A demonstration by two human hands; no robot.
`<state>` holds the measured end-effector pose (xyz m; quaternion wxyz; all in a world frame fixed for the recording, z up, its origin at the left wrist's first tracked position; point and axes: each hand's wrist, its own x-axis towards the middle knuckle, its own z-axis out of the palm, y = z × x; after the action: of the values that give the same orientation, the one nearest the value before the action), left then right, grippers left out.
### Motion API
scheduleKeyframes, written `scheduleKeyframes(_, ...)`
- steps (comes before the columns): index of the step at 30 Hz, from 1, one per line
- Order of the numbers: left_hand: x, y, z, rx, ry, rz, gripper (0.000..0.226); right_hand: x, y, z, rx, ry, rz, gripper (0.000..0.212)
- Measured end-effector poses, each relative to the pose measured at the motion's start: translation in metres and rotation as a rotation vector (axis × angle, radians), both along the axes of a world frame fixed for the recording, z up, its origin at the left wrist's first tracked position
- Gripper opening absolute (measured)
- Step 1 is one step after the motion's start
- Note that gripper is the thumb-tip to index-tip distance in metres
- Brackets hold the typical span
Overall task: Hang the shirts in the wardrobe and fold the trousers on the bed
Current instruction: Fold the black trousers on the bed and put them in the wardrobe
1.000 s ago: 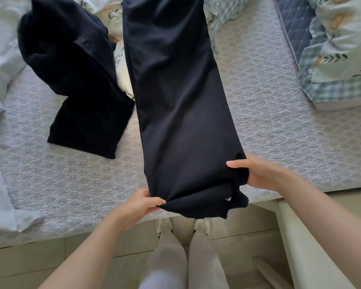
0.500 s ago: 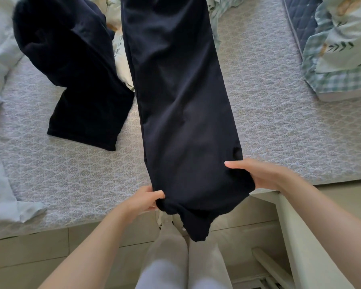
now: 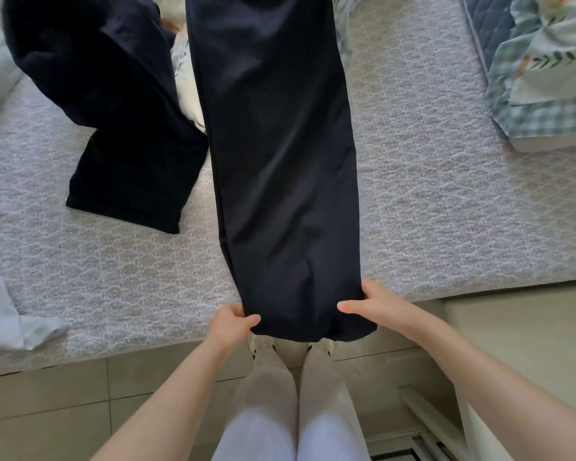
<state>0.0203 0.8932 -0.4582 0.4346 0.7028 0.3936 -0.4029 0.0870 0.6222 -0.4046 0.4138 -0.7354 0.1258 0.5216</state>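
Observation:
A pair of dark navy trousers [image 3: 280,161] lies stretched lengthwise down the middle of the bed [image 3: 446,211], its near end hanging just past the bed's front edge. My left hand [image 3: 233,322] pinches the near left corner of that end. My right hand [image 3: 373,304] grips the near right corner, thumb on top. A second dark garment [image 3: 113,111] lies crumpled to the left on the bed, one leg end pointing toward me.
Pale blue cloth [image 3: 0,311] lies along the bed's left side. Folded checked and leaf-print bedding [image 3: 542,88] sits at the far right. A cream cabinet top [image 3: 529,344] stands to my right. My legs and tiled floor [image 3: 47,410] are below.
The trousers' near end has been drawn toward me over the bed edge and smoothed flat; the dangling flap is gone. Both hands moved down and closer together.

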Motion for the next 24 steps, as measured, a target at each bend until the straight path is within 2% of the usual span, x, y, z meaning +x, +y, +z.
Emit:
scheduleKeyframes(4,0.000,-0.009,0.003,0.104,0.010,0.107,0.018,0.000,0.003,-0.004,-0.181,-0.103,0.072,0.027)
scheduleKeyframes(7,0.004,-0.009,0.009,0.057,0.058,0.196,0.017,0.007,-0.001,-0.005,-0.381,-0.205,0.147,0.014)
scheduleKeyframes(9,0.010,-0.006,0.019,-0.002,0.088,0.221,0.012,0.014,-0.007,-0.006,-0.460,-0.230,0.178,0.018)
scheduleKeyframes(11,0.021,0.003,0.028,-0.026,0.055,0.133,0.018,0.025,-0.013,-0.006,-0.472,-0.225,0.148,0.026)
scheduleKeyframes(14,0.047,0.023,0.041,-0.077,-0.051,0.099,0.021,0.053,-0.015,0.000,-0.392,-0.293,0.036,0.029)
scheduleKeyframes(17,0.086,0.040,0.053,-0.129,-0.189,0.231,0.019,0.090,-0.011,0.010,-0.178,-0.330,-0.291,0.027)
scheduleKeyframes(21,0.141,0.050,0.062,-0.158,-0.342,0.472,0.014,0.135,0.002,0.012,0.074,-0.247,-0.609,0.015)
scheduleKeyframes(24,0.162,0.054,0.049,-0.180,-0.356,0.512,0.026,0.155,0.006,-0.001,0.127,-0.194,-0.742,0.034)
